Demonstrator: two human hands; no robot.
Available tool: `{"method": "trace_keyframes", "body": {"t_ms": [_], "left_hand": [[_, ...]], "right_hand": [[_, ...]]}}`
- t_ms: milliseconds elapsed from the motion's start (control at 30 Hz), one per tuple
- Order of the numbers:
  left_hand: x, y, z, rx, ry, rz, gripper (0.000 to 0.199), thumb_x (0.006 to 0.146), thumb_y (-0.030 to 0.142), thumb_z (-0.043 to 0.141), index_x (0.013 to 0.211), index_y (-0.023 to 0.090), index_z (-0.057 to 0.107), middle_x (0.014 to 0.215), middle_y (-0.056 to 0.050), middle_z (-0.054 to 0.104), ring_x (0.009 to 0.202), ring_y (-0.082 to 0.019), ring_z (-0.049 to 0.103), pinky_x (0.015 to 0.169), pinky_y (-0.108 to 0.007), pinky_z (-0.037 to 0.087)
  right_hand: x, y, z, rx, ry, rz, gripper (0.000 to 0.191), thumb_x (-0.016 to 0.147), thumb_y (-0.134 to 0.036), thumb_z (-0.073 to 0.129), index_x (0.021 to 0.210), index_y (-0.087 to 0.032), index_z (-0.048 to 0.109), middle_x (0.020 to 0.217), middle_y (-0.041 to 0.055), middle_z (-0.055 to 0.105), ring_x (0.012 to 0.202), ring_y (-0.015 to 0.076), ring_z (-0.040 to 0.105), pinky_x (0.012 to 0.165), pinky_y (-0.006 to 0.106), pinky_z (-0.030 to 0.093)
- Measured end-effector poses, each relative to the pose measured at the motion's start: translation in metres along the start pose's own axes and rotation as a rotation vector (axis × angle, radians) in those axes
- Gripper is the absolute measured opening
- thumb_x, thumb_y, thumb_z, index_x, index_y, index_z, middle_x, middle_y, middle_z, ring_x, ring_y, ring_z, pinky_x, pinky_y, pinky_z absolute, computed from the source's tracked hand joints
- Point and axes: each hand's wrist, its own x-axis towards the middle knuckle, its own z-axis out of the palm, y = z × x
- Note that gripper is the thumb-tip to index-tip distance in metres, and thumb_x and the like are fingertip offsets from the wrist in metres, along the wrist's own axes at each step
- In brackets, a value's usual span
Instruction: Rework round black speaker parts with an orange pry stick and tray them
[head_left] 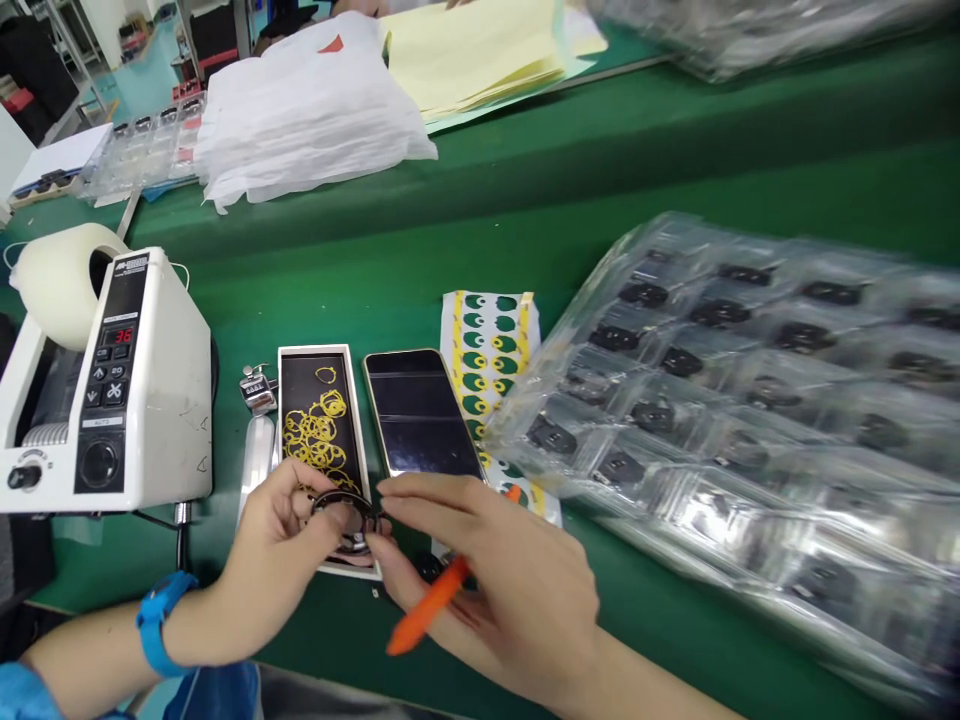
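We are pinching a dark ring (341, 507) at 6 o'clock in our left hand (277, 560), our right hand (480, 570) clenching an orange pen (427, 610); yellow rings (315, 440) are lying boxed at 12 o'clock, bagged parts (712, 400) sitting sealed at 3 o'clock.

We look over green-matted worktop (750, 190) toward second green-matted bench (525, 130) running across view behind it. Teal floor (124, 60) shows at upper left, with dark cabinet (214, 35) standing on it and black rack (30, 70) near corner. On far bench: white plastic bags (300, 120), pale yellow sheets (472, 50), clear compartment trays (146, 150). We get bright, even light throughout.
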Motion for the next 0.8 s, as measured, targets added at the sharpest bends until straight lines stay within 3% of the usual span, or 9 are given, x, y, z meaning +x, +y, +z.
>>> {"method": "trace_keyframes", "body": {"t_ms": [133,233,333,500,633,700,800], "left_hand": [[0.005,0.009,-0.001,-0.078,-0.048,-0.088,0.038,0.067,0.041,0.081,0.073,0.019,0.051,0.062,0.001,0.067,0.054,-0.013,0.065,0.052,-0.022,0.054],[0.005,0.013,-0.004,-0.034,-0.041,-0.071,0.032,0.064,0.033,0.082,0.071,0.017,0.055,0.059,0.003,0.063,0.049,-0.012,0.063,0.047,-0.02,0.052],[0.005,0.016,-0.005,0.023,-0.044,-0.047,0.026,0.061,0.024,0.081,0.066,0.016,0.057,0.055,0.005,0.058,0.046,-0.008,0.058,0.047,-0.019,0.051],[0.006,0.016,-0.004,0.067,-0.083,-0.063,0.021,0.064,0.023,0.073,0.065,0.018,0.053,0.051,0.005,0.056,0.043,-0.01,0.057,0.04,-0.019,0.045],[0.006,0.015,-0.002,0.18,-0.05,-0.023,0.017,0.062,0.022,0.066,0.062,0.019,0.05,0.049,0.006,0.051,0.037,-0.007,0.047,0.036,-0.018,0.036],[0.007,0.016,-0.001,0.239,-0.018,0.019,0.014,0.062,0.02,0.064,0.06,0.019,0.05,0.052,0.006,0.049,0.04,-0.006,0.044,0.038,-0.018,0.034],[0.007,0.017,0.0,0.26,-0.001,0.109,0.012,0.062,0.017,0.064,0.059,0.017,0.052,0.054,0.006,0.046,0.045,-0.005,0.043,0.043,-0.018,0.034]], "right_hand": [[0.006,0.004,-0.011,0.248,-0.014,0.16,0.014,0.092,-0.011,0.051,0.099,-0.022,0.054,0.08,0.0047,0.065,0.061,0.0155,0.061,0.048,0.025,0.047],[0.01,0.008,-0.012,0.408,-0.159,0.238,0.015,0.094,-0.009,0.047,0.095,-0.022,0.054,0.072,-0.0005,0.058,0.052,0.0105,0.052,0.046,0.021,0.043],[0.012,0.009,-0.011,0.518,-0.277,0.211,0.015,0.097,-0.012,0.045,0.098,-0.022,0.056,0.078,0.0014,0.059,0.061,0.0121,0.057,0.052,0.021,0.048],[0.007,0.007,-0.006,0.498,-0.309,0.137,0.018,0.099,-0.01,0.039,0.098,-0.021,0.053,0.078,0.0025,0.058,0.063,0.0128,0.056,0.054,0.022,0.046],[0.0,0.006,0.002,0.435,-0.251,0.107,0.019,0.102,-0.016,0.036,0.091,-0.021,0.05,0.071,0.0002,0.054,0.056,0.0122,0.05,0.048,0.022,0.039],[-0.002,0.004,0.002,0.462,-0.293,0.148,0.021,0.103,-0.018,0.035,0.086,-0.021,0.048,0.067,-0.0022,0.052,0.053,0.0109,0.047,0.047,0.022,0.037],[0.001,0.003,-0.004,0.542,-0.453,0.326,0.031,0.104,-0.023,0.033,0.074,-0.022,0.04,0.058,-0.005,0.045,0.047,0.0098,0.043,0.043,0.021,0.033]]}}
